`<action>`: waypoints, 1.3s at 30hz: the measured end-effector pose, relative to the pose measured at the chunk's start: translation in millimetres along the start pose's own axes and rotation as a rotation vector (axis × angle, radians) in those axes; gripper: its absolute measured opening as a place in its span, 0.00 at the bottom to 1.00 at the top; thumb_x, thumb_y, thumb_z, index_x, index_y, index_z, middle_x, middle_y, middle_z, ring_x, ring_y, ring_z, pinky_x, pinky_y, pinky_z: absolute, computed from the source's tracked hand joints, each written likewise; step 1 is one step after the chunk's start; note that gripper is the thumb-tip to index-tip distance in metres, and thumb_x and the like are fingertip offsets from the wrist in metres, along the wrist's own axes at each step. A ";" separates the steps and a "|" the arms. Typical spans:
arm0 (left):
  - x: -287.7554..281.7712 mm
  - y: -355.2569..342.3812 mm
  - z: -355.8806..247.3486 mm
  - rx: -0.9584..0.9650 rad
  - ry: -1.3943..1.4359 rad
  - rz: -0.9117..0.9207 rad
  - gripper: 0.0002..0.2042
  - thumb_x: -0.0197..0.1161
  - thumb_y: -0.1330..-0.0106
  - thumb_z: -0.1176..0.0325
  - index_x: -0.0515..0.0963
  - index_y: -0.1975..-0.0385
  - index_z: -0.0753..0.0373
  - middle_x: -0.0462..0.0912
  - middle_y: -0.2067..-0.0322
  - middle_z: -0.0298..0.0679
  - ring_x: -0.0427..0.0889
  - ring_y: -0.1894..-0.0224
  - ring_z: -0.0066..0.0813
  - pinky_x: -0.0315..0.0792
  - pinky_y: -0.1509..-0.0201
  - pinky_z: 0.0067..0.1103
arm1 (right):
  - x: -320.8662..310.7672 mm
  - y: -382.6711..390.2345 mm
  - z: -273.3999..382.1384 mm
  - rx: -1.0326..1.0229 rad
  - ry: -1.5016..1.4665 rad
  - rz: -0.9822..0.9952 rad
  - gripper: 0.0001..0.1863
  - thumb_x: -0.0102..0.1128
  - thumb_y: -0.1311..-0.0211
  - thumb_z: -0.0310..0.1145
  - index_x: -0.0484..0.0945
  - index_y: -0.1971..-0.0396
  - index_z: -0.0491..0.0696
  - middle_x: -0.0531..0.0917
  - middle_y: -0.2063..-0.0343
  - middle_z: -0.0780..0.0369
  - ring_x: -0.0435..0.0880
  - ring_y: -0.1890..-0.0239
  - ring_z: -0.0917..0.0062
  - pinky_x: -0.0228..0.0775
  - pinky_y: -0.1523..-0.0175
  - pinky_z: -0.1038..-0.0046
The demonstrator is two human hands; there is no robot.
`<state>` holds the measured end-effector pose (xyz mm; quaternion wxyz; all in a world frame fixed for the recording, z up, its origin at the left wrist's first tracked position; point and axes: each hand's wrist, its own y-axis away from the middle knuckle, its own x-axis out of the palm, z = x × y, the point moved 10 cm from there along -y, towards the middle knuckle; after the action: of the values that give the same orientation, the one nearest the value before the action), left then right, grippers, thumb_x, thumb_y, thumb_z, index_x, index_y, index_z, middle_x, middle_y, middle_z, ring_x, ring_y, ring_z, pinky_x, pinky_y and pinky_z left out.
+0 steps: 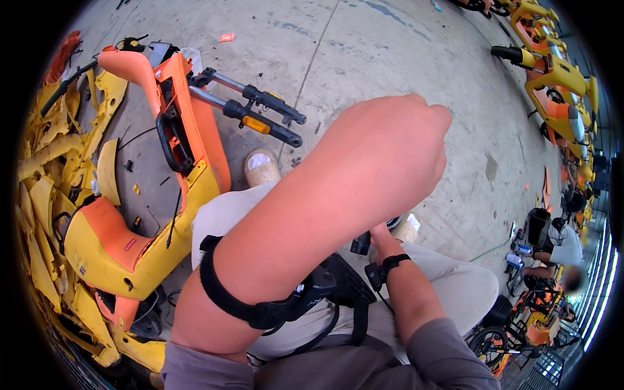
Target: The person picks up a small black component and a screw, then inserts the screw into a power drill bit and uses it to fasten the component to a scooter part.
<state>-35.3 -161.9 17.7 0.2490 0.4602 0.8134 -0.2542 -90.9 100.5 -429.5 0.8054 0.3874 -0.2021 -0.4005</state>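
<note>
My left forearm crosses the middle of the view, and my left hand [416, 146] is raised with its back toward me. Its fingers curl away into a fist, so anything inside is hidden. Lower down, my right hand [379, 235] shows only in part beneath the left forearm, closed against a black object with a round end [361, 244]. Left of my knees lies an orange and yellow electric scooter body [201, 169]. A two-legged front fork [250, 110] with an orange reflector sticks out from it toward the floor's middle.
Yellow scooter panels [45, 214] are heaped along the left edge. Scooters [552, 84] stand in a row at far right. Another person [564, 250] crouches at right, near a partly stripped scooter frame [539, 325]. My shoes [262, 168] rest on the concrete floor [403, 58].
</note>
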 end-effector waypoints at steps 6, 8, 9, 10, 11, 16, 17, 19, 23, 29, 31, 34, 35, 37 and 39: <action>1.7 -0.3 0.8 -0.009 -0.004 0.023 0.11 0.60 0.36 0.67 0.80 0.59 0.66 0.83 0.63 0.49 0.83 0.60 0.49 0.76 0.54 0.35 | 8.6 2.3 1.0 0.069 0.057 -0.009 0.10 0.61 0.41 0.35 0.78 0.71 0.43 0.82 0.75 0.58 0.81 0.78 0.72 0.76 0.68 0.72; 3.8 -0.7 0.3 -0.010 0.005 0.031 0.11 0.60 0.36 0.67 0.80 0.58 0.66 0.83 0.63 0.49 0.83 0.60 0.49 0.76 0.54 0.35 | 13.1 -4.3 2.6 0.053 0.165 -0.028 0.10 0.61 0.41 0.35 0.78 0.70 0.42 0.82 0.76 0.58 0.81 0.78 0.72 0.76 0.70 0.71; 3.8 -0.7 -1.2 -0.002 0.005 0.032 0.11 0.60 0.36 0.68 0.80 0.59 0.66 0.83 0.64 0.49 0.82 0.60 0.49 0.76 0.55 0.35 | 15.6 -7.9 5.6 0.035 0.250 -0.041 0.10 0.62 0.42 0.35 0.77 0.70 0.42 0.82 0.76 0.58 0.81 0.78 0.72 0.76 0.72 0.71; 4.1 -0.7 -2.5 0.007 0.005 0.034 0.10 0.60 0.36 0.68 0.80 0.59 0.66 0.83 0.65 0.49 0.82 0.61 0.49 0.76 0.55 0.35 | 16.3 -9.5 6.5 0.036 0.250 -0.040 0.10 0.62 0.42 0.35 0.77 0.70 0.42 0.82 0.76 0.58 0.81 0.78 0.72 0.76 0.72 0.71; 4.2 0.6 -1.7 0.002 -0.002 0.032 0.10 0.60 0.36 0.68 0.80 0.59 0.66 0.83 0.65 0.49 0.82 0.61 0.49 0.76 0.55 0.35 | 21.6 -10.8 8.6 0.034 0.249 -0.033 0.10 0.62 0.42 0.34 0.77 0.70 0.42 0.81 0.76 0.58 0.81 0.78 0.72 0.76 0.72 0.71; -7.1 7.5 -13.9 0.113 -0.031 -0.099 0.05 0.60 0.42 0.71 0.80 0.71 0.66 0.81 0.70 0.48 0.83 0.65 0.48 0.77 0.60 0.38 | 19.0 -24.1 12.2 0.043 0.185 -0.034 0.10 0.62 0.42 0.34 0.78 0.69 0.42 0.81 0.76 0.59 0.81 0.78 0.72 0.76 0.72 0.71; -8.3 9.0 -14.0 0.114 -0.032 -0.098 0.05 0.60 0.42 0.71 0.80 0.71 0.66 0.81 0.70 0.48 0.83 0.65 0.48 0.77 0.60 0.38 | 17.7 -26.6 11.8 0.045 0.174 -0.034 0.10 0.62 0.42 0.34 0.78 0.69 0.42 0.81 0.76 0.59 0.81 0.78 0.72 0.76 0.72 0.71; -10.9 11.3 -12.9 0.099 -0.052 -0.071 0.05 0.59 0.42 0.71 0.79 0.72 0.66 0.81 0.71 0.48 0.83 0.65 0.48 0.77 0.60 0.38 | 15.0 -30.6 10.6 0.051 0.158 -0.034 0.10 0.62 0.42 0.34 0.78 0.69 0.42 0.81 0.76 0.59 0.81 0.78 0.72 0.76 0.72 0.71; -9.2 13.4 -13.1 0.106 -0.056 -0.039 0.04 0.59 0.42 0.72 0.78 0.73 0.65 0.81 0.71 0.48 0.83 0.65 0.48 0.77 0.60 0.38 | 8.9 -37.4 7.9 0.066 0.134 -0.033 0.10 0.62 0.43 0.34 0.78 0.69 0.41 0.81 0.76 0.59 0.81 0.78 0.72 0.76 0.73 0.70; -9.8 14.6 -7.4 0.084 -0.087 -0.077 0.04 0.60 0.43 0.73 0.78 0.73 0.66 0.80 0.73 0.47 0.83 0.66 0.48 0.77 0.60 0.38 | 4.4 -44.1 1.1 0.082 0.119 -0.015 0.10 0.62 0.43 0.33 0.78 0.68 0.41 0.81 0.77 0.59 0.81 0.78 0.72 0.76 0.73 0.70; -5.6 14.0 -10.6 0.120 -0.098 -0.076 0.03 0.60 0.43 0.73 0.78 0.74 0.66 0.80 0.74 0.47 0.83 0.66 0.48 0.76 0.62 0.37 | 0.4 -45.7 -0.1 0.086 0.114 -0.016 0.10 0.62 0.43 0.33 0.78 0.68 0.41 0.80 0.77 0.59 0.81 0.78 0.71 0.76 0.73 0.70; -2.0 14.5 -10.3 0.121 -0.110 -0.077 0.03 0.60 0.43 0.73 0.78 0.73 0.65 0.80 0.73 0.48 0.83 0.67 0.47 0.76 0.62 0.37 | -1.6 -48.5 -1.1 0.090 0.103 -0.014 0.10 0.62 0.44 0.33 0.78 0.67 0.41 0.80 0.77 0.59 0.81 0.78 0.71 0.76 0.74 0.70; -1.9 13.4 -10.4 0.116 -0.113 -0.078 0.03 0.60 0.43 0.73 0.78 0.73 0.65 0.80 0.73 0.48 0.83 0.67 0.47 0.76 0.62 0.37 | -1.4 -50.5 -0.3 0.089 0.103 -0.011 0.10 0.62 0.44 0.33 0.78 0.67 0.41 0.80 0.77 0.59 0.81 0.78 0.71 0.76 0.74 0.70; 1.5 11.3 -11.5 0.116 -0.114 -0.051 0.04 0.61 0.44 0.72 0.79 0.72 0.65 0.81 0.73 0.47 0.83 0.66 0.46 0.76 0.62 0.36 | -0.6 -53.0 -1.8 0.092 0.095 -0.005 0.10 0.62 0.44 0.33 0.78 0.67 0.41 0.80 0.77 0.59 0.81 0.78 0.71 0.76 0.74 0.70; 4.9 11.1 -13.1 0.100 -0.133 -0.030 0.04 0.61 0.44 0.72 0.80 0.72 0.65 0.82 0.72 0.48 0.84 0.66 0.46 0.77 0.62 0.36 | 2.6 -53.5 -1.5 0.097 0.096 0.005 0.10 0.62 0.44 0.32 0.78 0.67 0.41 0.80 0.77 0.59 0.81 0.78 0.71 0.76 0.74 0.70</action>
<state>-30.0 -145.5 22.3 0.2754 0.4419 0.7880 -0.3285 -114.5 78.8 -472.4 0.7955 0.4442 -0.1834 -0.3690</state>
